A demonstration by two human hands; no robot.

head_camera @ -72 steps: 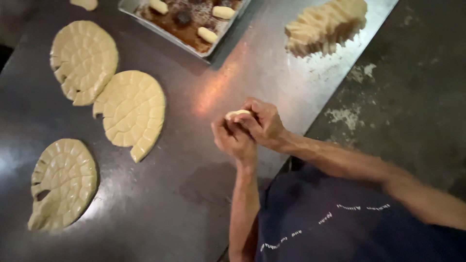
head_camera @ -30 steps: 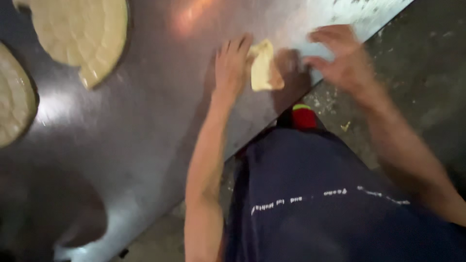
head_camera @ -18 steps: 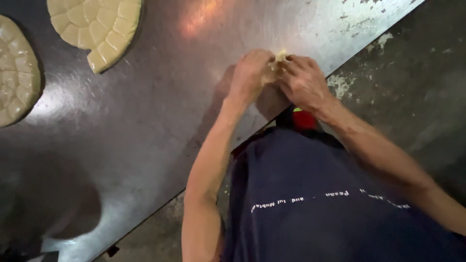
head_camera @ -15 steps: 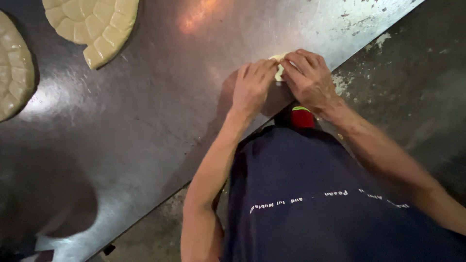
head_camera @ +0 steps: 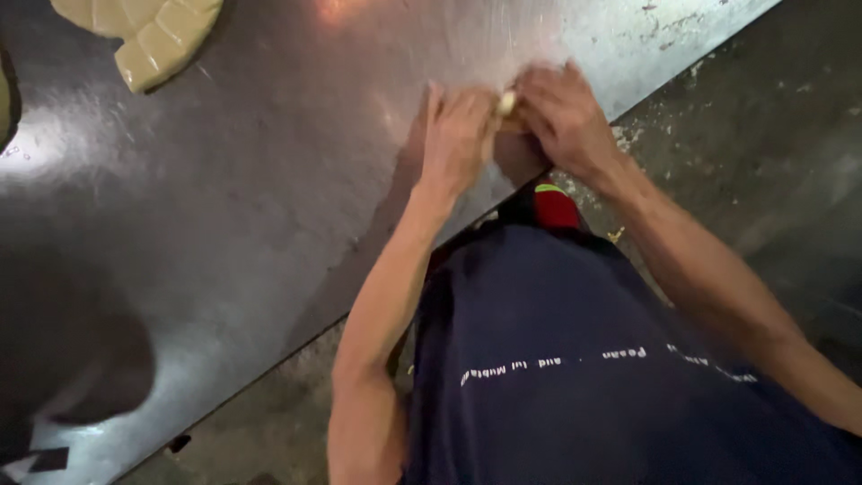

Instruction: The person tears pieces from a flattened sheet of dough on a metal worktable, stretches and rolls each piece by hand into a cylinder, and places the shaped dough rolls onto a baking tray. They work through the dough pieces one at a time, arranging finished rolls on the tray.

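A small pale piece of dough (head_camera: 507, 102) is pinched between my two hands on the steel table (head_camera: 269, 180), near its front edge. My left hand (head_camera: 456, 135) lies over it from the left, fingers bent around it. My right hand (head_camera: 566, 117) presses on it from the right. Most of the dough is hidden under my fingers.
A round scored dough sheet (head_camera: 148, 31) with a piece cut out lies at the top left of the table, and the edge of another sits at the far left (head_camera: 4, 103). The grey floor (head_camera: 763, 135) lies right of the table edge. My dark apron fills the bottom.
The dough lay flat on the table a second ago with my right hand lifted off. Both hands have since closed together on it and folded it small.
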